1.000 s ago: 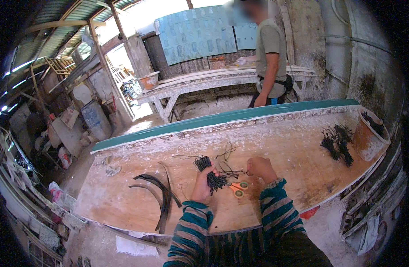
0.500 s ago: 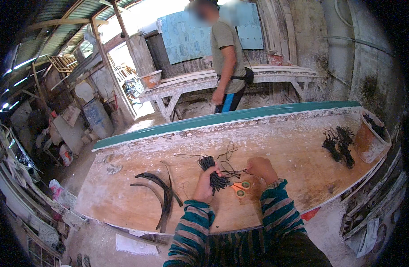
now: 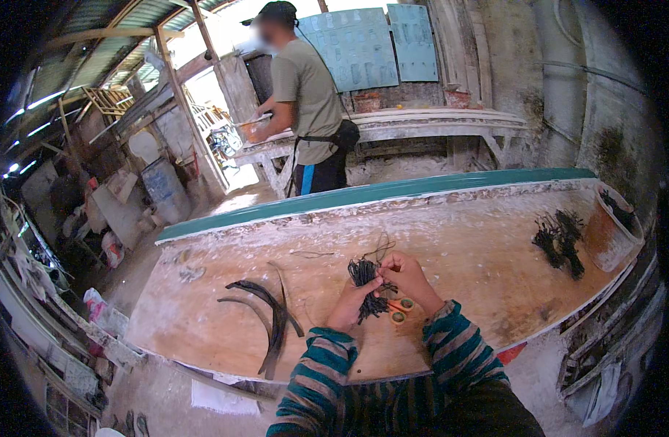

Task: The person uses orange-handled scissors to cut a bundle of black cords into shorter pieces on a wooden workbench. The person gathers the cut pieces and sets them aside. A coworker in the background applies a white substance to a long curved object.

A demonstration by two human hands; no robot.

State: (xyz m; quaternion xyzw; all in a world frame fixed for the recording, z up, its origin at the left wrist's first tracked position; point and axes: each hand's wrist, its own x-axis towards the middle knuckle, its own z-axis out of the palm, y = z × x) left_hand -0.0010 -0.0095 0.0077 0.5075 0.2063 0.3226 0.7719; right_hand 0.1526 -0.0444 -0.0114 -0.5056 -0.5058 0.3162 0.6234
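Workbench (image 3: 451, 240) – dusty wood, teal edge – in cluttered shed.

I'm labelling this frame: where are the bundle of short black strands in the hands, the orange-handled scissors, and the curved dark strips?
Bundle of short black strands (image 3: 365, 275): head view, its upper tuft.
Orange-handled scissors (image 3: 401, 306): head view, handle loop.
Curved dark strips (image 3: 272, 313): head view, mid-curve.

Black string bundle (image 3: 365, 288), upright, mid-bench
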